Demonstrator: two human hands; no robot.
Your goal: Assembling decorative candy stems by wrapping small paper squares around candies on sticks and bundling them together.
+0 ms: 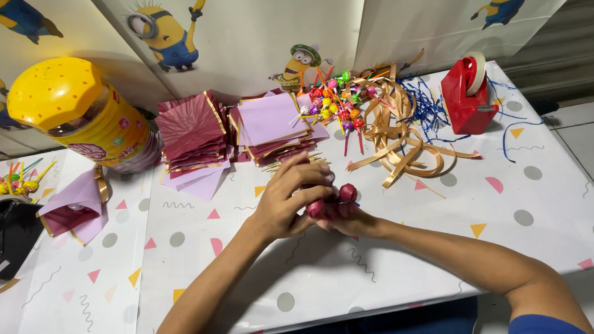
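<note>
White patterned table (392, 249), cartoon-figure backdrop behind. Landmark: red tape dispenser (467, 95). Left of it: yellow-lidded jar (78, 115), pink paper stacks (197, 134), gold ribbon heap (394, 127), loose lollipops (334, 100). Below-left: left hand (288, 200) and right hand (345, 218), both closed around red-wrapped lollipops (337, 200) held between them above the table.

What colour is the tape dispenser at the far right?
Red tape dispenser, clearest in the head view.
</note>
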